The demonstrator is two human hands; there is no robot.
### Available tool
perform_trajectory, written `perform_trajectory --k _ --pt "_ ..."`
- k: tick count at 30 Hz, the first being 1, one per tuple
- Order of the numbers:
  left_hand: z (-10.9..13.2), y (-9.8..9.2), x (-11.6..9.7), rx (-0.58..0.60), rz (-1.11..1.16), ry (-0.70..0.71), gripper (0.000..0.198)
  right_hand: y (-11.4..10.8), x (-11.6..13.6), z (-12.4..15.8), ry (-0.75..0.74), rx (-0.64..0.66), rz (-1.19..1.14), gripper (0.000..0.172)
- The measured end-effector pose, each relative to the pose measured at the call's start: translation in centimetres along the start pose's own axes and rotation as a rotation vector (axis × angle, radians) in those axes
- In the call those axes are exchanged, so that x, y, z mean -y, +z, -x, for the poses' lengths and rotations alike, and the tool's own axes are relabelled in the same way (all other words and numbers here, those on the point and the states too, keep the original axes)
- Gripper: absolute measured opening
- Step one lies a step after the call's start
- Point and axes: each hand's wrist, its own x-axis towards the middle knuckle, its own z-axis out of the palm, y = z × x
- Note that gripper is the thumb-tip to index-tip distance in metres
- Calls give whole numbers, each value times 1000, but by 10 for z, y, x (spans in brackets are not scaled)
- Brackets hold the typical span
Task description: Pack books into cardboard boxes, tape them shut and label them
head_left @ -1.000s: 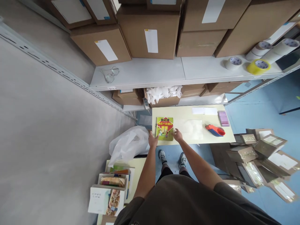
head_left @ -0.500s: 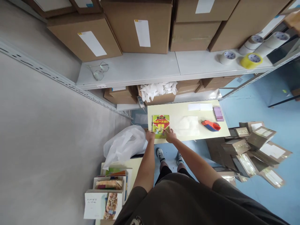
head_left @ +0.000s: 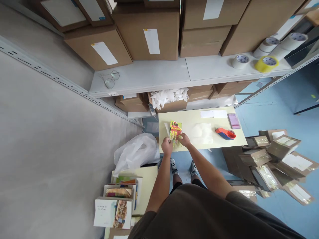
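You are holding the book [head_left: 175,131] over the near left part of the pale surface [head_left: 199,118], its long axis running away from you toward the shelf [head_left: 149,76], its top edge pointing that way and its lower edge sitting in your hands. It is standing tilted up off the surface, with a white inner page showing beside the cover. The cover is looking bright green and yellow with a red title band. Your left hand [head_left: 167,146] is gripping its lower left edge, and your right hand [head_left: 184,139] is pinching its lower right corner.
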Motion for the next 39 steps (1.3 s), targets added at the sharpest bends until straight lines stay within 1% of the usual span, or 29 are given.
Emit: perform_trajectory --k 3,4,6,7,9,11,13,14,16,18,19,21,23,24,27,29,30,32,33,36,38,39 --pt "16 12 -21 11 -62 110 21 -10 10 7 18 -69 -411 51" --pt "20 16 -29 27 -70 145 25 -14 12 9 29 -78 -507 52" --pt "29 24 -44 67 -75 206 33 -22 14 13 57 -112 -555 50" --pt "32 28 -51 90 -75 231 35 -28 13 15 67 -144 -542 46" --pt "40 35 -63 133 -74 277 38 -40 5 16 70 -202 -499 36" --pt "46 43 -72 183 -54 347 38 -52 -9 16 65 -244 -466 33" --pt "48 50 -76 226 3 408 41 -62 -25 16 79 -271 -483 37" --pt "47 53 -75 228 42 412 44 -66 -33 17 95 -273 -526 39" --pt "41 59 -71 189 107 361 49 -74 -48 19 128 -248 -674 45" --pt "31 64 -65 164 109 301 52 -79 -63 21 142 -197 -846 51" --pt "25 67 -61 184 83 293 53 -81 -71 21 142 -170 -914 54" --pt "15 74 -56 274 6 319 57 -85 -87 20 145 -145 -982 58" --pt "9 83 -54 368 -83 350 62 -88 -104 16 188 -182 -921 56" --pt "7 88 -55 411 -135 357 63 -89 -112 13 231 -209 -830 52" --pt "7 104 -62 511 -318 339 67 -92 -135 4 386 -256 -425 38" --pt "9 112 -68 533 -406 310 74 -93 -144 2 433 -288 -217 39" --pt "10 114 -70 533 -430 299 77 -93 -147 2 432 -315 -162 43" --pt "13 116 -73 525 -447 291 81 -90 -147 5 369 -337 -127 50" --pt "14 116 -74 518 -446 294 81 -87 -145 7 316 -319 -129 52" --pt "16 112 -69 478 -399 326 75 -72 -136 12 158 -188 -132 58" --pt "14 109 -62 386 -312 304 68 -61 -131 12 139 -153 -152 63" --pt "13 108 -58 318 -253 254 66 -56 -131 12 165 -165 -188 64"
